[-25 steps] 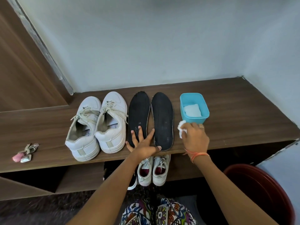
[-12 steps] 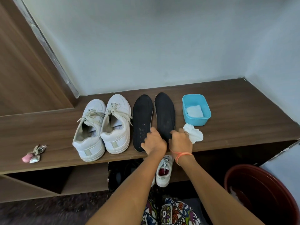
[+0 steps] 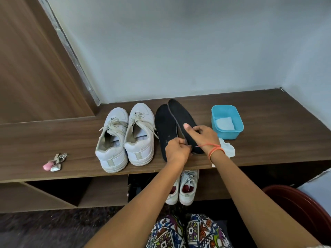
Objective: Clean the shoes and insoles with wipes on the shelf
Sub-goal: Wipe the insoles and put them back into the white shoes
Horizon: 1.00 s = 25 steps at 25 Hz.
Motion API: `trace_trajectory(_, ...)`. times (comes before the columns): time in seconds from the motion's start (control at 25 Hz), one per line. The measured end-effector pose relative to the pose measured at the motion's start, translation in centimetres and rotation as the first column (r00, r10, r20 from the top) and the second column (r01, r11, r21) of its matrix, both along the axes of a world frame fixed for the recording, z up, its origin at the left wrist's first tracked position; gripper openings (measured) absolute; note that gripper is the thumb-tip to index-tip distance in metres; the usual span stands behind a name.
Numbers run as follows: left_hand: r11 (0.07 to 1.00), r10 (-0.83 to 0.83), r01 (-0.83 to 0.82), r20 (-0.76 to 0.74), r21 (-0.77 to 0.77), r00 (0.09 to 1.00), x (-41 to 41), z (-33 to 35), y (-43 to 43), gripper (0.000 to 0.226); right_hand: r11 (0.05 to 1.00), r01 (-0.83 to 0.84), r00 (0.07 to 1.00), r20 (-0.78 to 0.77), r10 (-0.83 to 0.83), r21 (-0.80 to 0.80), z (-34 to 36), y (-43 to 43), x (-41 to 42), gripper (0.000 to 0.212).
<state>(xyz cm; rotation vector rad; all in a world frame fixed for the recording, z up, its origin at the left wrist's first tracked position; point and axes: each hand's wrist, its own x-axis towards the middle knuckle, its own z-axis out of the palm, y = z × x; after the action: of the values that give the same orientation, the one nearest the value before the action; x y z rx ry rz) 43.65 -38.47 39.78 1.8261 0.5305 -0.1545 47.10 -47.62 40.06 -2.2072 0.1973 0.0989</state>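
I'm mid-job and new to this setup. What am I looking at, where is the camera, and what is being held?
There is no machine here: a person works with bare hands. One wide camera on their head looks down at them. On the shelf lie white shoes, a flat insole, a tub of folded wipes, a loose wipe and a keyring. The left hand and right hand both grip a tilted insole that overlaps the flat one. Neither hand holds the loose wipe.

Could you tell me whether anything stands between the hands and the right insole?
Nothing visible does: the left hand and the right hand already grip the right insole. The wipe lies on the shelf beside the right hand.
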Motion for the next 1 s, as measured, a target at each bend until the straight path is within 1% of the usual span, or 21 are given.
trace_trajectory(0.08, 0.997, -0.068, 0.065, 0.074, 0.039, 0.995, -0.8, 1.0, 0.2, 0.028, 0.996, -0.077, 0.995, -0.063, 0.075, -0.034, 1.2, 1.1, -0.3, 0.067)
trace_trajectory(0.16, 0.988, -0.144, 0.151, 0.148, -0.035, 0.978, -1.7, 1.7, 0.8, 0.028, 0.998, -0.044, 0.999, 0.003, 0.044, -0.041, 2.2, 1.6, -0.5, 0.054)
trace_trajectory(0.2, 0.976, -0.207, 0.217, 0.201, -0.031, 0.957, -2.3, 2.0, 1.5, 0.024, 0.999, -0.02, 0.999, 0.049, 0.021, -0.036, 3.0, 1.7, -0.8, 0.045)
trace_trajectory(0.24, 0.962, -0.271, 0.265, 0.265, 0.06, 0.925, -2.9, 2.4, 2.7, 0.016, 0.999, -0.016, 0.997, 0.075, 0.018, -0.032, 3.7, 1.6, -1.2, 0.038)
trace_trajectory(0.28, 0.936, -0.314, 0.239, 0.311, 0.257, 0.897, -3.4, 2.6, 4.4, 0.012, 0.999, -0.04, 0.996, 0.082, 0.043, -0.038, 4.3, 1.6, -1.7, 0.033)
trace_trajectory(0.32, 0.874, -0.315, 0.128, 0.345, 0.469, 0.884, -3.6, 2.7, 6.3, 0.019, 0.995, -0.08, 0.994, 0.072, 0.084, -0.058, 5.0, 1.5, -2.3, 0.028)
trace_trajectory(0.36, 0.774, -0.286, -0.007, 0.36, 0.633, 0.888, -3.9, 2.6, 8.5, 0.027, 0.989, -0.12, 0.99, 0.056, 0.126, -0.088, 5.6, 1.4, -3.0, 0.025)
trace_trajectory(0.4, 0.673, -0.254, -0.088, 0.341, 0.735, 0.905, -4.1, 2.6, 10.4, 0.033, 0.98, -0.151, 0.987, 0.042, 0.157, -0.129, 6.2, 1.3, -3.6, 0.023)
trace_trajectory(0.44, 0.602, -0.228, -0.085, 0.272, 0.794, 0.935, -4.3, 2.4, 11.9, 0.038, 0.97, -0.172, 0.983, 0.028, 0.18, -0.173, 6.7, 1.2, -4.1, 0.022)
trace_trajectory(0.48, 0.566, -0.226, -0.021, 0.18, 0.824, 0.957, -4.3, 2.2, 12.7, 0.04, 0.958, -0.189, 0.98, 0.014, 0.197, -0.216, 7.1, 1.2, -4.5, 0.021)
trace_trajectory(0.52, 0.571, -0.241, 0.042, 0.118, 0.82, 0.963, -4.3, 2.0, 12.9, 0.04, 0.945, -0.203, 0.978, -0.001, 0.21, -0.257, 7.5, 1.2, -4.9, 0.021)
trace_trajectory(0.64, 0.713, -0.232, 0.052, 0.164, 0.699, 0.959, -3.5, 2.5, 12.1, 0.032, 0.904, -0.208, 0.977, -0.03, 0.213, -0.373, 8.2, 1.4, -5.7, 0.026)
trace_trajectory(0.68, 0.778, -0.247, 0.1, 0.155, 0.62, 0.957, -2.8, 3.3, 12.1, 0.029, 0.892, -0.194, 0.979, -0.025, 0.202, -0.408, 8.3, 1.5, -5.9, 0.03)
trace_trajectory(0.72, 0.846, -0.277, 0.186, 0.114, 0.5, 0.954, -2.2, 4.1, 12.2, 0.026, 0.882, -0.177, 0.982, -0.018, 0.188, -0.437, 8.5, 1.4, -6.1, 0.032)
trace_trajectory(0.76, 0.877, -0.327, 0.277, 0.066, 0.392, 0.943, -1.7, 5.0, 12.4, 0.025, 0.876, -0.158, 0.985, -0.01, 0.172, -0.455, 8.7, 1.2, -6.3, 0.033)
trace_trajectory(0.8, 0.85, -0.392, 0.35, 0.029, 0.393, 0.92, -1.1, 5.6, 12.7, 0.023, 0.874, -0.142, 0.987, -0.001, 0.16, -0.465, 9.0, 1.0, -6.5, 0.033)
trace_trajectory(0.84, 0.749, -0.457, 0.393, -0.014, 0.534, 0.889, -0.4, 5.9, 12.9, 0.022, 0.873, -0.133, 0.988, 0.006, 0.154, -0.47, 9.3, 0.7, -6.6, 0.032)
trace_trajectory(0.88, 0.573, -0.516, 0.405, -0.07, 0.713, 0.854, 0.4, 5.9, 13.0, 0.021, 0.871, -0.128, 0.988, 0.013, 0.153, -0.475, 9.7, 0.5, -6.8, 0.031)
trace_trajectory(0.92, 0.362, -0.563, 0.392, -0.137, 0.846, 0.815, 1.1, 5.7, 12.8, 0.021, 0.868, -0.126, 0.988, 0.017, 0.153, -0.481, 10.0, 0.4, -6.9, 0.029)
trace_trajectory(0.96, 0.161, -0.589, 0.375, -0.217, 0.913, 0.779, 1.6, 5.2, 12.6, 0.024, 0.864, -0.125, 0.988, 0.02, 0.154, -0.487, 10.2, 0.3, -7.1, 0.029)
trace_trajectory(1.0, -0.013, -0.607, 0.366, -0.298, 0.931, 0.737, 2.1, 4.6, 12.2, 0.026, 0.86, -0.126, 0.988, 0.019, 0.155, -0.494, 10.4, 0.3, -7.3, 0.028)
